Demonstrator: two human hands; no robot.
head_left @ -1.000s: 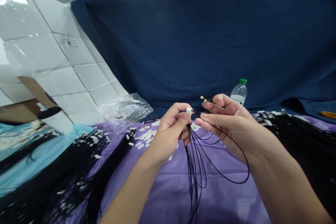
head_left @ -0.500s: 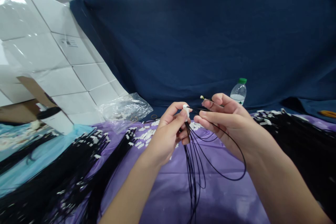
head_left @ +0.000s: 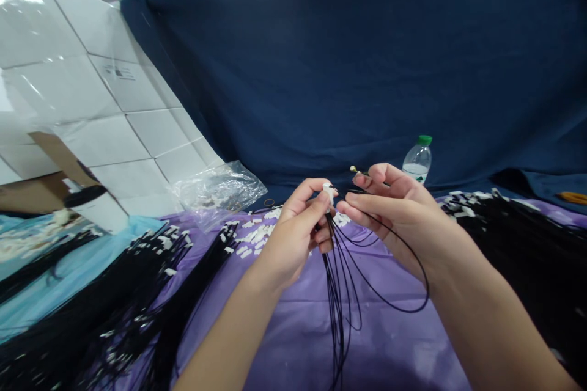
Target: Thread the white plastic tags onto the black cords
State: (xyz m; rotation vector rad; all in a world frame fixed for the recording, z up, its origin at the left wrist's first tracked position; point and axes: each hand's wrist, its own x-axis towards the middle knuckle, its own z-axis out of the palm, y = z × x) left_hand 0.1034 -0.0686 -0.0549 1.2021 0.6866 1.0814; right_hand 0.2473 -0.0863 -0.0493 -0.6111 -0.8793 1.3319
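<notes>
Between the thumb and index finger of my left hand is a small white plastic connector. Several thin black wires hang down from below that hand. My right hand, just to the right, pinches a black wire near the connector; the wire loops down beneath the hand. A wire end with a small pale tip sticks out past the right index finger. Whether the pinched wire sits inside the connector I cannot tell.
Loose white connectors lie on the purple sheet. Bundles of black wires lie left, more wires right. A clear plastic bag, a green-capped bottle and a blue cloth stand behind.
The white connector in my left hand has shifted very slightly to the right, closer to the right fingertips. Both hands keep their grips.
</notes>
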